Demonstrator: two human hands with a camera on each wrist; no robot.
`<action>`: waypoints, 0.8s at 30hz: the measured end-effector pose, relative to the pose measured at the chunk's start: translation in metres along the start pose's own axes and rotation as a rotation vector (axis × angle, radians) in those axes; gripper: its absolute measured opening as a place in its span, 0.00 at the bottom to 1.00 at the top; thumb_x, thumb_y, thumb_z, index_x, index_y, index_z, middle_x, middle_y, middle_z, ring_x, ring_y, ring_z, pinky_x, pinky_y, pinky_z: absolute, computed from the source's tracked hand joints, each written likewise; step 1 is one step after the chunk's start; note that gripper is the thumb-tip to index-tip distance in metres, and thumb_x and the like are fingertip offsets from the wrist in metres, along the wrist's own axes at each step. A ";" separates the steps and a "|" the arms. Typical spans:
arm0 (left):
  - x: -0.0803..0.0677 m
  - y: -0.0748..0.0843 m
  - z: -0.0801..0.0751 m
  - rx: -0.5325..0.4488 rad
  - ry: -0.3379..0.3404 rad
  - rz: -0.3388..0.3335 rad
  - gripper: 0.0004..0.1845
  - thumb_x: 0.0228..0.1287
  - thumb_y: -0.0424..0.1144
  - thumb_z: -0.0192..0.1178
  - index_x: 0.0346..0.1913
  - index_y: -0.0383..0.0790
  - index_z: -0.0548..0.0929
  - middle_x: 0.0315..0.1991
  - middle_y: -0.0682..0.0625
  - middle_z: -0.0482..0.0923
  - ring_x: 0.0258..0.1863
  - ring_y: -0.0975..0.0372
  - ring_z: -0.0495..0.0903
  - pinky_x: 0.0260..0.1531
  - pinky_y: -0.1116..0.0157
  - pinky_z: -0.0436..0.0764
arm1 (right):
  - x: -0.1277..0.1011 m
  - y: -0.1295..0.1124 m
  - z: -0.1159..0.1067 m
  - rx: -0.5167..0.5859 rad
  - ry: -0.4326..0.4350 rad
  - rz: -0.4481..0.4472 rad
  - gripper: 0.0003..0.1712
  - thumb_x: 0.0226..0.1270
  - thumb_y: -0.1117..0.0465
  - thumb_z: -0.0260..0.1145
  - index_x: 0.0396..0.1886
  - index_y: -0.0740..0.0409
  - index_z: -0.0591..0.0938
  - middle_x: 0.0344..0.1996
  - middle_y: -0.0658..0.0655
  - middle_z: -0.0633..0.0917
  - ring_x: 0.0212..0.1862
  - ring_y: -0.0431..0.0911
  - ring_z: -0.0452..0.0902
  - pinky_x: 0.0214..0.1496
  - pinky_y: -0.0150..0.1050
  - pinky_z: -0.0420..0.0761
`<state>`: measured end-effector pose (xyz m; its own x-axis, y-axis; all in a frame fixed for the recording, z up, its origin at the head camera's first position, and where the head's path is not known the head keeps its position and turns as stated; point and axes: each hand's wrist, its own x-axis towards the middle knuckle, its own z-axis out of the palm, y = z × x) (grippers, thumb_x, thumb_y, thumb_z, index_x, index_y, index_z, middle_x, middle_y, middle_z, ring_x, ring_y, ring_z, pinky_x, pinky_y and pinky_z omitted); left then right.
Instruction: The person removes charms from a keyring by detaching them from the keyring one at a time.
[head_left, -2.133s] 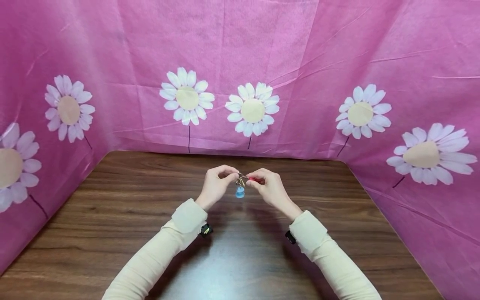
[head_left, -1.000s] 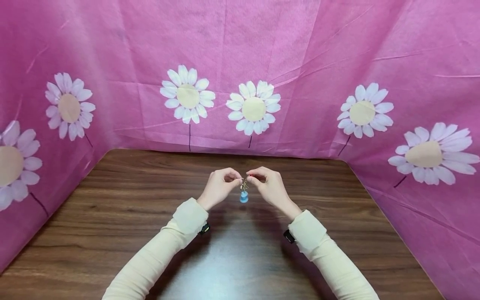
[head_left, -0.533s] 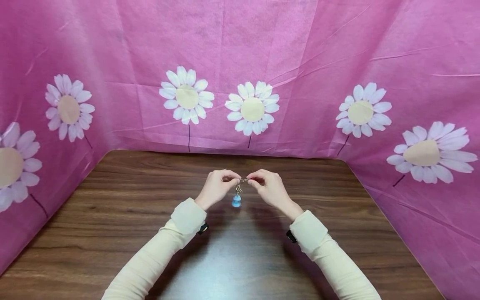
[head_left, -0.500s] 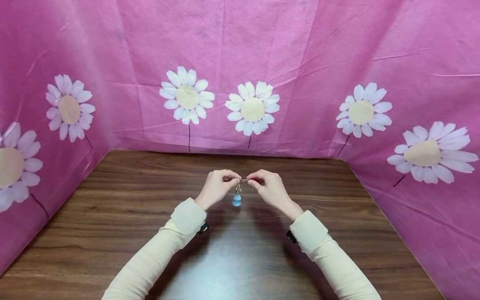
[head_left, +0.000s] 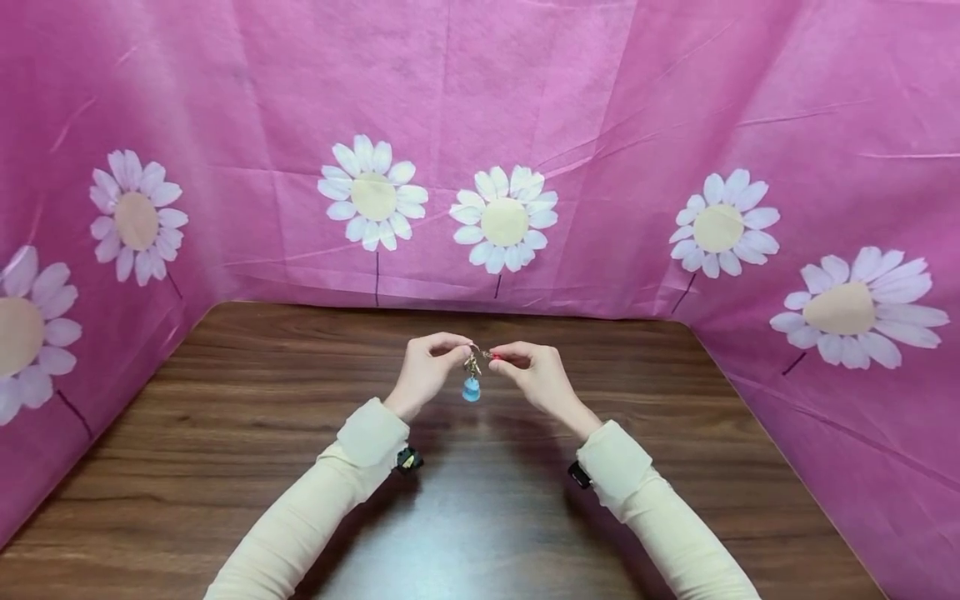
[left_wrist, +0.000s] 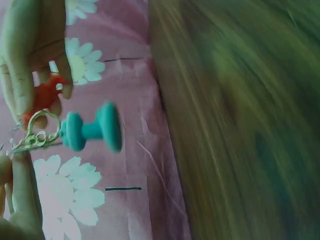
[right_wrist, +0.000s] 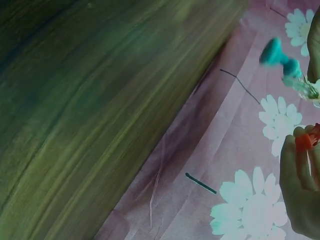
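Nearest the wearer: two cream sleeves (head_left: 341, 483) run up from 6 o'clock over a dark wood table (head_left: 187, 433).

Mid-table, raised clear of the wood: left hand (head_left: 423, 375) at 9 o'clock of the work, thumb and forefinger pinched on a small metal ring (left_wrist: 37, 127). Right hand (head_left: 532, 379) at 3 o'clock, fingertips pinched on a small red piece (head_left: 501, 357). In the left wrist view the red piece lies against the ring; whether it is threaded on cannot be told.

Charm (head_left: 471, 388) hangs from the ring at 6 o'clock, between the two hands, touching neither table nor palm. It is turquoise-blue and spool-shaped, two rounded ends joined by a narrow waist, on short pale metal links.

Risks, as judged: both grips are fingertip only, on very small parts. If either pinch slackens, the ring could slip and the lot fall to the table. The charm swinging loose could tug the ring askew. Pulling the hands apart unevenly could spring the red piece free.

Far side, 12 o'clock: pink cloth (head_left: 600, 100) printed with white daisies, wrapping round three sides.
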<state>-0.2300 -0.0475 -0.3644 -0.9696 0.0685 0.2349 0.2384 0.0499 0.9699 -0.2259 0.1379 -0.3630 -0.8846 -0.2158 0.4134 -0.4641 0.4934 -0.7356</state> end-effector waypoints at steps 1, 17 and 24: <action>0.001 0.000 -0.001 -0.035 0.010 -0.019 0.09 0.56 0.31 0.61 0.40 0.31 0.83 0.31 0.47 0.84 0.29 0.68 0.80 0.37 0.68 0.81 | 0.000 0.001 0.000 0.006 0.002 0.003 0.10 0.52 0.62 0.70 0.36 0.58 0.86 0.32 0.56 0.87 0.32 0.43 0.83 0.29 0.29 0.79; -0.002 -0.005 -0.014 -0.074 -0.006 -0.051 0.11 0.57 0.30 0.61 0.42 0.27 0.81 0.29 0.51 0.83 0.30 0.69 0.80 0.39 0.69 0.80 | 0.008 0.022 0.000 0.129 -0.149 0.277 0.15 0.51 0.66 0.70 0.41 0.66 0.83 0.34 0.61 0.86 0.32 0.35 0.80 0.38 0.38 0.82; -0.004 -0.008 -0.019 -0.048 -0.016 -0.058 0.11 0.56 0.30 0.61 0.42 0.28 0.81 0.30 0.49 0.83 0.30 0.69 0.80 0.40 0.69 0.80 | 0.026 0.044 0.004 0.121 -0.150 0.272 0.15 0.47 0.67 0.72 0.38 0.66 0.83 0.33 0.60 0.86 0.32 0.36 0.79 0.35 0.27 0.78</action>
<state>-0.2295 -0.0670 -0.3717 -0.9807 0.0830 0.1772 0.1783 0.0061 0.9839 -0.2700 0.1511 -0.3868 -0.9694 -0.2162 0.1163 -0.2044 0.4480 -0.8703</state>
